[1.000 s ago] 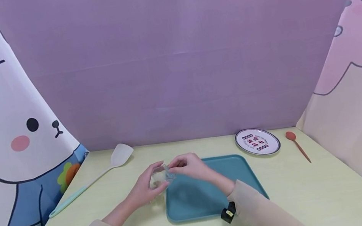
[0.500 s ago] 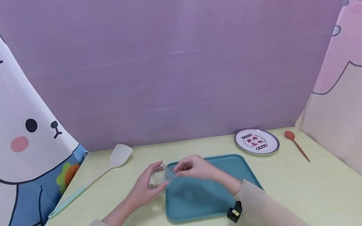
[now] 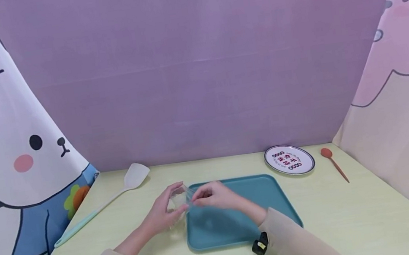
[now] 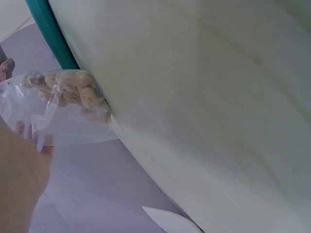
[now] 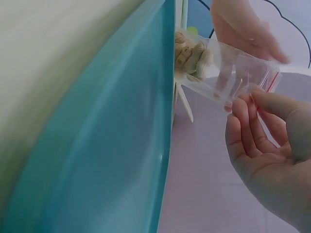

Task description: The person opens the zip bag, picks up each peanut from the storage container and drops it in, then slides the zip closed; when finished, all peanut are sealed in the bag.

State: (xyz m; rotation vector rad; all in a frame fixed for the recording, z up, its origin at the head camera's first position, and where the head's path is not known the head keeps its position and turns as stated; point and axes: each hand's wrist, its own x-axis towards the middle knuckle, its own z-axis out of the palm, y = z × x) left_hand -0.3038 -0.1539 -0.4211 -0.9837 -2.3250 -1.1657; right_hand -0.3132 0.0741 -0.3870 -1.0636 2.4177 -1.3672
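A clear zip bag (image 5: 218, 68) with a red line along its top holds several tan, lumpy pieces (image 4: 73, 87) that look like unshelled peanuts. My left hand (image 3: 161, 210) grips the bag from the left, its thumb below and fingers above in the head view; the left wrist view shows its fingers (image 4: 47, 141) behind the clear plastic. At the bag's top edge, the thumb and fingertips of my right hand (image 5: 272, 145) pinch the plastic near the red line. In the head view the right hand (image 3: 218, 196) is over the tray, and the peanuts are hard to make out.
A teal tray (image 3: 237, 223) lies below the right hand. To the left rests a white spatula (image 3: 136, 176) with a mint handle. An oval plate (image 3: 290, 170) with red characters and a red spoon (image 3: 327, 153) lie at the back right.
The right hand shifted slightly right, then came back left to the bag's edge and sits a little lower. The left hand has kept its hold with almost no movement.
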